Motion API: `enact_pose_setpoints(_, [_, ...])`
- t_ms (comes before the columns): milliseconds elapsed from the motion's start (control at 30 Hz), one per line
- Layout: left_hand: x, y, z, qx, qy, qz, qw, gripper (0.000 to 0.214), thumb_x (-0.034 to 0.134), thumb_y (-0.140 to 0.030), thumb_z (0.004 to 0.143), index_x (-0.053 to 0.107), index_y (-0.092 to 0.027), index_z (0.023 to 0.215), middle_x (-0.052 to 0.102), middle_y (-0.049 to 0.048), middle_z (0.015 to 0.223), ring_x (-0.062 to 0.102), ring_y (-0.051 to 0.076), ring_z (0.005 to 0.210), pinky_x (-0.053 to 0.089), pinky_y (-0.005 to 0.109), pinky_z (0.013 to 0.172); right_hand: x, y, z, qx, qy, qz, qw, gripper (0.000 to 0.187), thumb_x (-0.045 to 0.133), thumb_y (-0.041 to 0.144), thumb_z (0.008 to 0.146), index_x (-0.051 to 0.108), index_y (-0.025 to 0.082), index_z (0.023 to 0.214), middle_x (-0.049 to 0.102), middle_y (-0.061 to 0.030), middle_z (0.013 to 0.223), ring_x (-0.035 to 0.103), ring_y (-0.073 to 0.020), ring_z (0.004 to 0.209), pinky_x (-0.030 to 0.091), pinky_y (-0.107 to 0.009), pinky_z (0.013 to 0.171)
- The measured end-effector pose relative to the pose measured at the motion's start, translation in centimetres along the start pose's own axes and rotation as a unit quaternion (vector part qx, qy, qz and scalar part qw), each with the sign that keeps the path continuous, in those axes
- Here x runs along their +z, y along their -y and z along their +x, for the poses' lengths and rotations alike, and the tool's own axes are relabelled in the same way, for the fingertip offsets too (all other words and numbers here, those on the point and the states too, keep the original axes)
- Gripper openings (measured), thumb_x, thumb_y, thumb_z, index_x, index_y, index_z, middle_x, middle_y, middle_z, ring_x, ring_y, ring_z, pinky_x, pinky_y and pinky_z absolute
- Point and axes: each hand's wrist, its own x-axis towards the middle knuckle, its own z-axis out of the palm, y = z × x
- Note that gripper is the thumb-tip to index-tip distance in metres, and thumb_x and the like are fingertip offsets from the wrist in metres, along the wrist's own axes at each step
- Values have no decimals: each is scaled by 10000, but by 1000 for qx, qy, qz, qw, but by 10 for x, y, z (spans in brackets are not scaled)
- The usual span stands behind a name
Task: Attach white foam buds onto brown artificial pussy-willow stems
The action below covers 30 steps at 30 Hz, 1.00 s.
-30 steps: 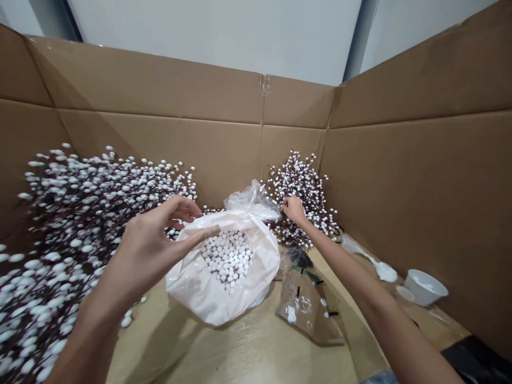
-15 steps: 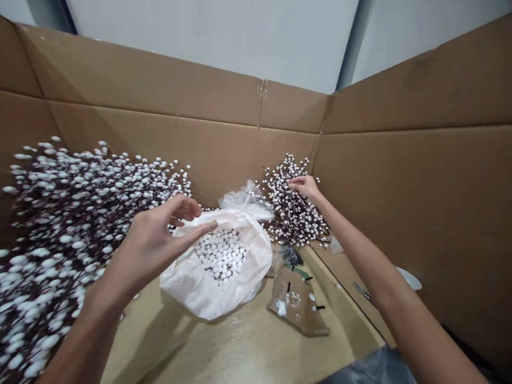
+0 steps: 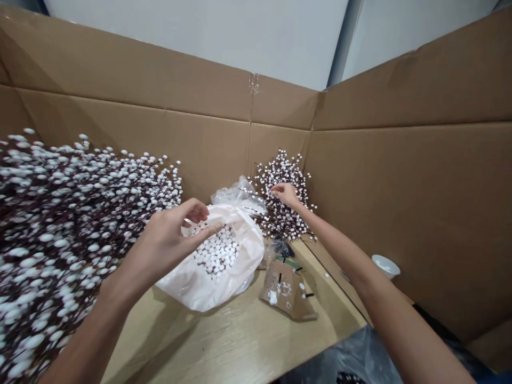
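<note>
My left hand (image 3: pixel 172 240) hovers over the rim of a white plastic bag (image 3: pixel 200 282), with its fingers curled and apart and nothing visible in them. Inside the bag lies a mass of white berry-like foam beads (image 3: pixel 216 253). My right hand (image 3: pixel 286 194) rests against a small bunch of dark stems with white berries (image 3: pixel 282 221), and its fingertips are among the stems. I cannot tell whether those fingers grip a stem. A much larger heap of the same berry branches (image 3: pixel 68 208) fills the left side, just beside my left hand.
Tall cardboard walls (image 3: pixel 160 138) surround a pale wood-grain surface (image 3: pixel 208 346). A cardboard scrap with white blobs and black stubs (image 3: pixel 286 288) lies near my right forearm. A small white bowl (image 3: pixel 386 265) sits behind that arm, and dark plastic sheeting (image 3: pixel 344 360) lies at the front edge.
My right hand has moved down and left, from the top of the small bunch into its middle. My left hand has shifted right over the bag rim. The whole view has tilted and moved.
</note>
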Motion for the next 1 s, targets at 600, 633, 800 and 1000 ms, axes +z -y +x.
enact_pose_setpoints(600, [-3,-1,-2,-7,16,-1,1000,262,561,-542,723,543,-284,767,653,44,807,602,252,738,442,342,597,37,32,-62,-47,137,-271,952,204,652,253,759,665,95,887,600,-188,1128,483,-296,1120,365,-369,929])
enact_pose_setpoints(633, [-3,0,-2,-3,17,-1,1000,254,563,-534,726,545,-285,769,656,41,807,601,249,735,445,342,607,41,32,-63,-34,137,-267,953,196,659,247,758,658,95,883,589,-178,1146,481,-289,1126,369,-389,937])
enact_pose_setpoints(800, [-6,-1,-2,0,2,3,1000,250,571,-523,723,559,-277,764,662,37,795,596,238,721,453,342,646,43,29,-47,25,118,-161,980,175,558,293,865,626,132,883,644,-47,973,604,-163,895,480,-367,823])
enact_pose_setpoints(1000, [-11,-4,-3,-21,2,13,1000,287,574,-524,713,587,-245,783,665,33,800,604,217,731,445,308,623,2,40,-12,58,37,90,994,189,544,245,834,598,140,686,643,-22,720,602,-107,652,512,-262,638])
